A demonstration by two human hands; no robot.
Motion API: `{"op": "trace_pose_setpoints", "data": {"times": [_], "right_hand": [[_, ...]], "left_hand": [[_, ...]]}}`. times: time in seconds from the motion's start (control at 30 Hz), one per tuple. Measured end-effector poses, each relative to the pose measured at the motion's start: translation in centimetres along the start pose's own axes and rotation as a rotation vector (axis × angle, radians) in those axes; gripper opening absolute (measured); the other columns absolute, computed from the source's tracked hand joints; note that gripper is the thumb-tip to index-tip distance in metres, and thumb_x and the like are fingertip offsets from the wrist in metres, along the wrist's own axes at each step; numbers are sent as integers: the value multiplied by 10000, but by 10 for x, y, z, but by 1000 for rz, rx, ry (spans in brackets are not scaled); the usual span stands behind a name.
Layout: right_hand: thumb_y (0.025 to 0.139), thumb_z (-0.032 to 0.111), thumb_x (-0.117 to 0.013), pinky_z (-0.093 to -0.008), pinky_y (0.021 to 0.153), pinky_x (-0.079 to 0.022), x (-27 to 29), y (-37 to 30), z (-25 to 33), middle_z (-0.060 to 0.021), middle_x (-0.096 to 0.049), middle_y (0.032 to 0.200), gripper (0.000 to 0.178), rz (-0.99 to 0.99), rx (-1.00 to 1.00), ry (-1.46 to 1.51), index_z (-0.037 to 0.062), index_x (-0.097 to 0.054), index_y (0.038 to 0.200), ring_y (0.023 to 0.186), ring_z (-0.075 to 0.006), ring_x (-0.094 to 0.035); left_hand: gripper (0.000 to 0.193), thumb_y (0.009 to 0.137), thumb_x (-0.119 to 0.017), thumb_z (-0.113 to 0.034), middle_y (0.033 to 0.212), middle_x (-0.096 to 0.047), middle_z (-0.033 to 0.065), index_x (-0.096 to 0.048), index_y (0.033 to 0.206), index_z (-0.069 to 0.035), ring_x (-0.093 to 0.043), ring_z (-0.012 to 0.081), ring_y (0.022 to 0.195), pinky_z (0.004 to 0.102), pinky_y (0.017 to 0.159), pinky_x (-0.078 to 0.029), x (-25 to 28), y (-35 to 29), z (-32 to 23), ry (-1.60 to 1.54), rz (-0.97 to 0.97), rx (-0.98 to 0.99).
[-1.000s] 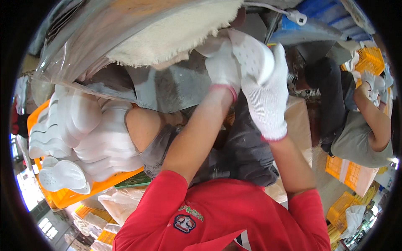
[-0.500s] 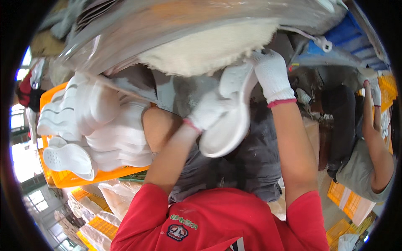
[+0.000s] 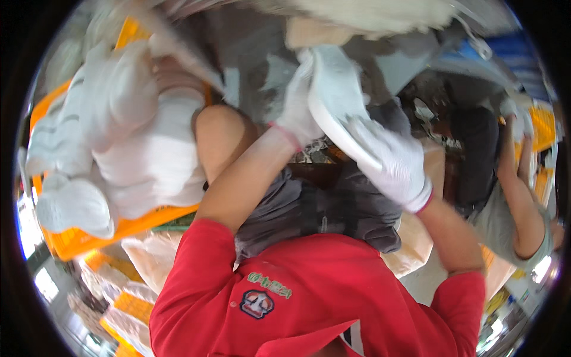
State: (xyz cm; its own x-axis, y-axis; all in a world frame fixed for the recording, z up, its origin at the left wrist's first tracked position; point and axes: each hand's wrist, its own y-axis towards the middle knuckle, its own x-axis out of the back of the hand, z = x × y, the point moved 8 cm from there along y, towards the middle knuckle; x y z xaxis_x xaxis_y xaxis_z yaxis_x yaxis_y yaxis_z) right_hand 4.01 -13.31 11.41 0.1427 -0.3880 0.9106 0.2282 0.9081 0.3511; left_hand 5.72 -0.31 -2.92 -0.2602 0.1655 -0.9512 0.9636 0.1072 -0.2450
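Fingers (image 3: 367,132) grip white sole (image 3: 338,86); shirt (image 3: 351,276) bears lettering (image 3: 270,285).

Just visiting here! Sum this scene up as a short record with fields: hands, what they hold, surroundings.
Left hand: gloved, gripping the left edge of a white shoe sole
Right hand: gloved, holding its nearer end
At left: more white soles, piled in an orange basket
At right: another person, grey top
Sharpness: partly blurred
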Motion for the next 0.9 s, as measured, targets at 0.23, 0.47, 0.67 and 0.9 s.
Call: {"op": "trace_pose_setpoints", "data": {"times": [0.23,0.47,0.67,0.9], "right_hand": [[875,122,-773,-367,647,-619,-40,37,-4,-76,-798,1039,422,-191,-283,-101,103,-763,1297,814,-245,-788],[924,122,-739,-368,673,-614,-13,63,-1,-39,-798,1140,406,-335,-333,-131,206,-756,1321,845,-260,-784],[970,326,-777,-436,713,-629,-28,101,-9,-118,-804,963,219,-240,-362,-145,164,-802,1115,815,-359,-779],[952,370,-820,-423,742,-610,-49,97,-45,-171,-778,875,270,-97,-632,117,107,-793,1008,826,-368,-758]], "left_hand": [[673,1112,-382,-541,1483,-674,237,-596,1532,-60,-656,420,1338,547,1144,-529,1,44,-53,885,111,-375],[708,1123,-383,-670,1314,-731,133,-631,1434,-84,-715,343,1192,443,1074,-560,27,43,-17,140,-180,-66],[778,993,-767,-420,1286,-738,248,-410,1571,-41,-751,410,1149,482,957,-598,15,18,-38,1373,-403,-736],[662,1031,-731,-502,1246,-742,182,-549,1477,-48,-769,351,1081,453,948,-623,18,20,-34,1675,-235,-634]]}}
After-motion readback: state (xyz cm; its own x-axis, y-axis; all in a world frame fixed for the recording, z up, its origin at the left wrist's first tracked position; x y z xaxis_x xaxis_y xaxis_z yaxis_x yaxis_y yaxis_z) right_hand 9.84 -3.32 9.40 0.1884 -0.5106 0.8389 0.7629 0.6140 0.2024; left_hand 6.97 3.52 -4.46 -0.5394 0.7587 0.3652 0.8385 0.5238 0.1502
